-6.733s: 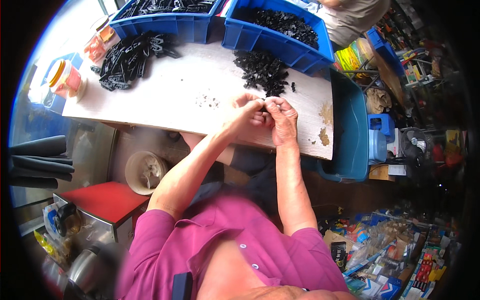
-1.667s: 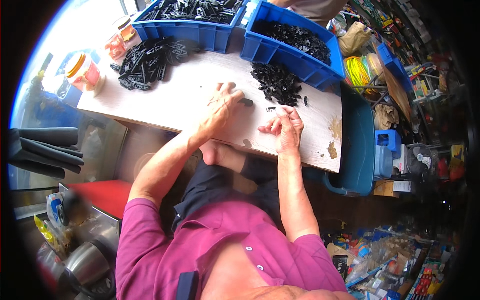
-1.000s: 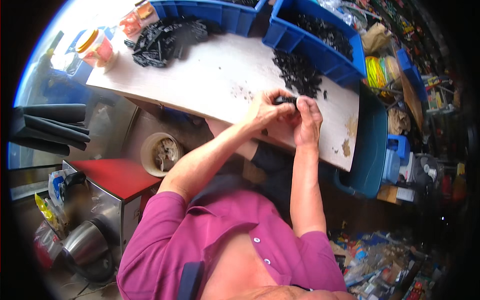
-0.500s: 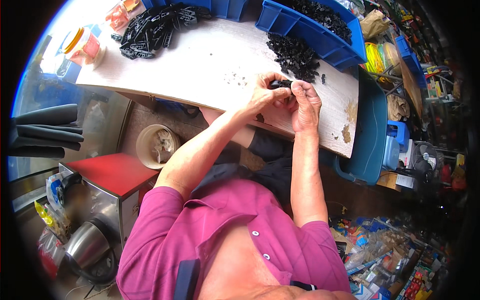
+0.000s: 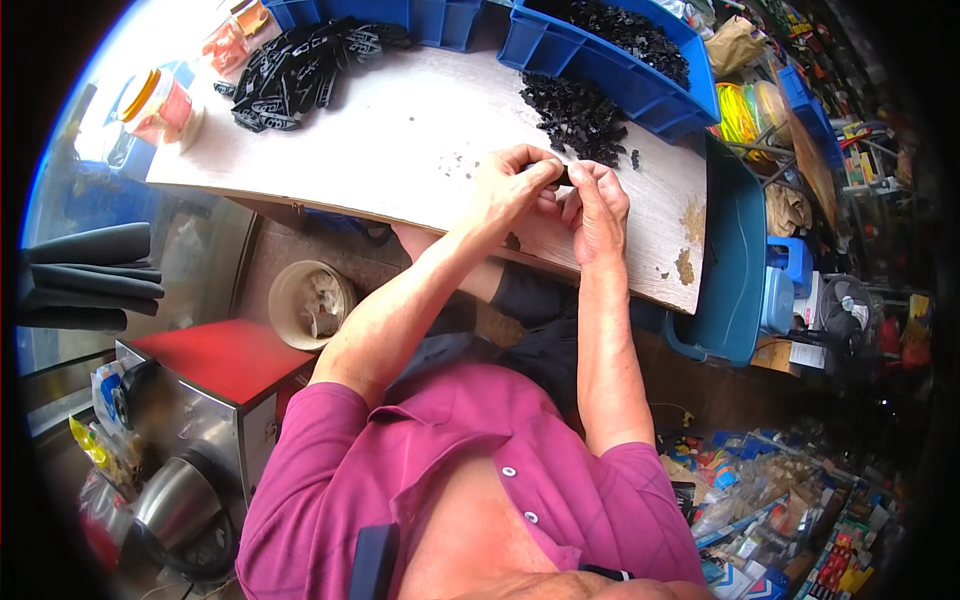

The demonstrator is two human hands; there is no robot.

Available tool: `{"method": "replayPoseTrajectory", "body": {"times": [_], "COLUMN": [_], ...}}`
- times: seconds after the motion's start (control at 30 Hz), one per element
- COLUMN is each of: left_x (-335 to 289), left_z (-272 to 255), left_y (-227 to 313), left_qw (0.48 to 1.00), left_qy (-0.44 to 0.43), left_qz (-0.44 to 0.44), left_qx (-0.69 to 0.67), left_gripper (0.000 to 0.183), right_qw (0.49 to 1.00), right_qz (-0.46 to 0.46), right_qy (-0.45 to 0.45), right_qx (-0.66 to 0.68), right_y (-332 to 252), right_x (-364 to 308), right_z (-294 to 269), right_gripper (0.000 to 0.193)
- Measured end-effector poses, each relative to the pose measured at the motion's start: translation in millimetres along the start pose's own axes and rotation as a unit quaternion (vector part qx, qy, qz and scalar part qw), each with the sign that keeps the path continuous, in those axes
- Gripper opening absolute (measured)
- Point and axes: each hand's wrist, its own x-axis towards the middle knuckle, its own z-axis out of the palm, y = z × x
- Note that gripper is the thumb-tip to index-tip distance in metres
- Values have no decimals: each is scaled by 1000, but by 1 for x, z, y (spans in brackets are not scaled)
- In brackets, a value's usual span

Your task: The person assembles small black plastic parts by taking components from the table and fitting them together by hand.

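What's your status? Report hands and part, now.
Left hand and right hand together, both pinching one small black part. Over the wooden table. Loose pile of black parts just beyond, not blocking.

shirt (image 5: 450, 480): magenta polo, short sleeves | placket: open, two white buttons | chest: dark pocket strip | trousers (image 5: 520, 345): dark | forearms, hands (image 5: 600, 205): bare

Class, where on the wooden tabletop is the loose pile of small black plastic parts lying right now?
In the head view, the loose pile of small black plastic parts lies right of centre, between the blue plastic bin and both hands.
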Motion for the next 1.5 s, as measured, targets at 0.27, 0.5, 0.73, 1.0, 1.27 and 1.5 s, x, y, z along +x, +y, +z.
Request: {"method": "replayPoseTrajectory", "body": {"times": [0.27,0.5,0.73,1.0,1.27,1.5], "left_x": [-2,6,87,106,94,87], "left_z": [-3,-6,-42,-49,-49,-59], "left_y": [-5,-7,15,7,13,11], "left_qw": [999,997,680,625,625,623], "left_qy": [-7,-48,110,66,34,17], "left_qz": [31,35,369,395,359,368], "left_qx": [-25,-44,624,670,693,690], "left_gripper": [13,18,22,18,25,19], "right_qw": [996,998,994,982,936,905], "right_qz": [25,-6,2,82,47,-2], "right_qy": [-24,6,26,106,327,415], "right_qx": [-83,-61,108,129,119,93], "right_y": [-1,6,-1,-14,-62,-71], "right_x": [-4,-4,-13,-7,7,12], "right_z": [2,-1,-7,-46,-96,-133], "right_gripper": [21,26,29,43,44,39]}}
